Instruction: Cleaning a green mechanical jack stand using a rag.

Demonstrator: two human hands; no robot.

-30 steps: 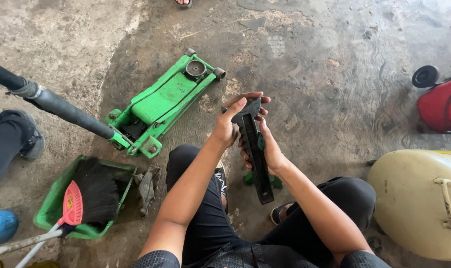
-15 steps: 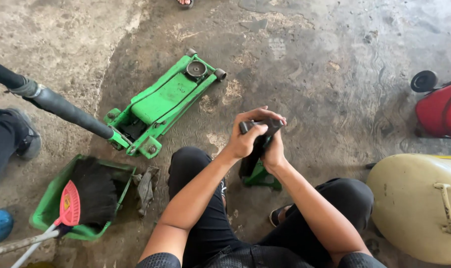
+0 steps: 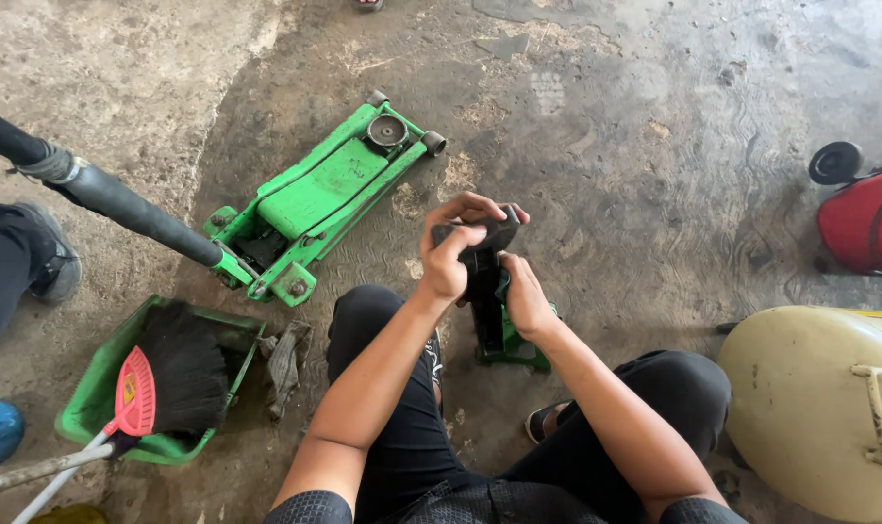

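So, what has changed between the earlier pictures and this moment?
The black part was lying tilted across both hands; now it stands upright on the small green stand. The left hand moved over its top end and the right hand moved to its side. The green floor jack, the dustpan and the broom stayed as they were.

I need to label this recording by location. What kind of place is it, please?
Probably a vehicle repair workshop: a green floor jack lies on the stained concrete floor, a cream tank stands nearby, and both hands hold a black part.
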